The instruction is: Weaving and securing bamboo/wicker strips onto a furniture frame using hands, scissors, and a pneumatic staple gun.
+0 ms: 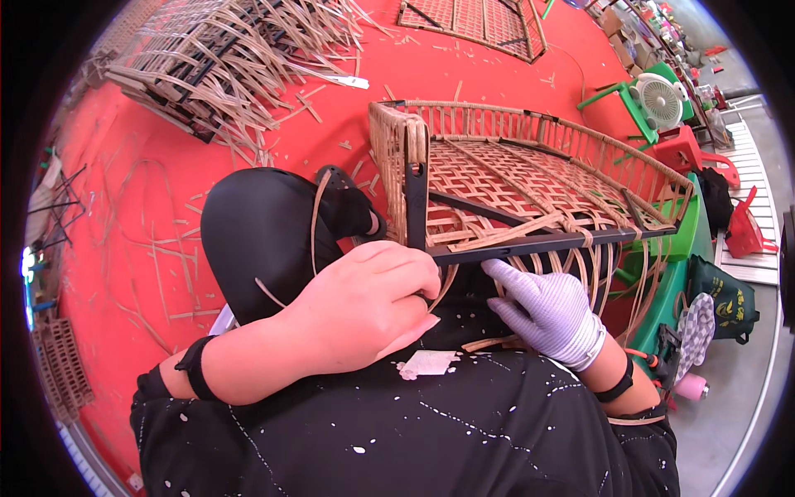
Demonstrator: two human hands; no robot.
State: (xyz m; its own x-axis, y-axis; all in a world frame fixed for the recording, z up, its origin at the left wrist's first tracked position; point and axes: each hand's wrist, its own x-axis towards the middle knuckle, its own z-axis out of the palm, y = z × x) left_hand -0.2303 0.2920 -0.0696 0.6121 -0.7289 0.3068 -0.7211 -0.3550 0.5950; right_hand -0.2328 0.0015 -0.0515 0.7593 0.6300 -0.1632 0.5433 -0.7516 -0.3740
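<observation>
A half-woven rattan panel (497, 170) with a black metal frame bar (530, 247) rests over my lap, its corner post turned toward me. My bare left hand (364, 302) is closed just below the bar's left end, fingers curled round a thin tan rattan strip (448, 286) that shows beside the fingertips. Part of that grip is hidden. My right hand (551, 311), in a pale lilac glove, lies under the bar with its index finger stretched up to the lower edge and its thumb apart. Loose strip ends (580, 269) hang from the bar behind it.
A frame bristling with loose strips (224, 66) stands on the red floor (108, 248) at far left. Another woven panel (476, 21) lies beyond. At right are a white fan (661, 101), a green chair (613, 103), red stools (677, 151) and a dark green bag (725, 300).
</observation>
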